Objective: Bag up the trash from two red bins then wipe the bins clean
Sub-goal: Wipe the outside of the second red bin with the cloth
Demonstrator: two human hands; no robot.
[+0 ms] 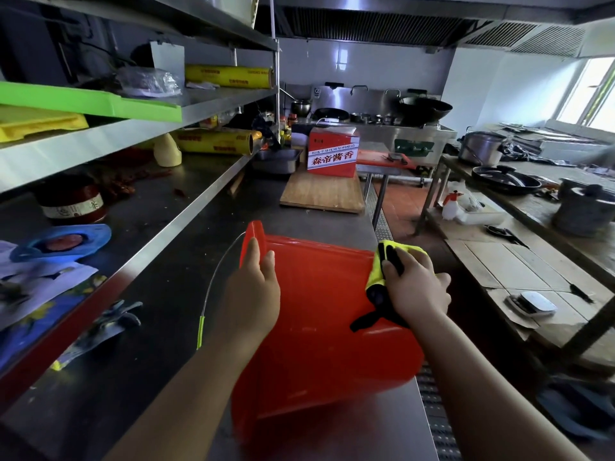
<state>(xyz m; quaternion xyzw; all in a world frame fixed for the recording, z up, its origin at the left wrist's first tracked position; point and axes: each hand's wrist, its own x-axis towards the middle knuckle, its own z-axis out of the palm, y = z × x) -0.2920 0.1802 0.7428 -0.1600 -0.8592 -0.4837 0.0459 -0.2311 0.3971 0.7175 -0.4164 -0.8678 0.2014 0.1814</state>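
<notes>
Red bin [316, 327] tipped on side on near counter [149, 377], mouth facing far, so outer wall is reachable for wiping. Left hand [256, 287] lies flat by rim, fingers straight, likely steadying. Right hand [416, 287] clutches yellow cloth [377, 271], pressing it on bin's right wall.

Red bin [316, 327]: on its side, interior not visible; part of its near wall is hidden behind the left hand [253, 287] and forearm. Right hand [416, 291]: fingertips concealed past the bin's far edge; it covers much of the yellow-and-black cloth [379, 274] it grips. Both forearms cut by the bottom edge. Jar [73, 202] label illegible. Green tray [90, 101] cut by the left edge.
</notes>
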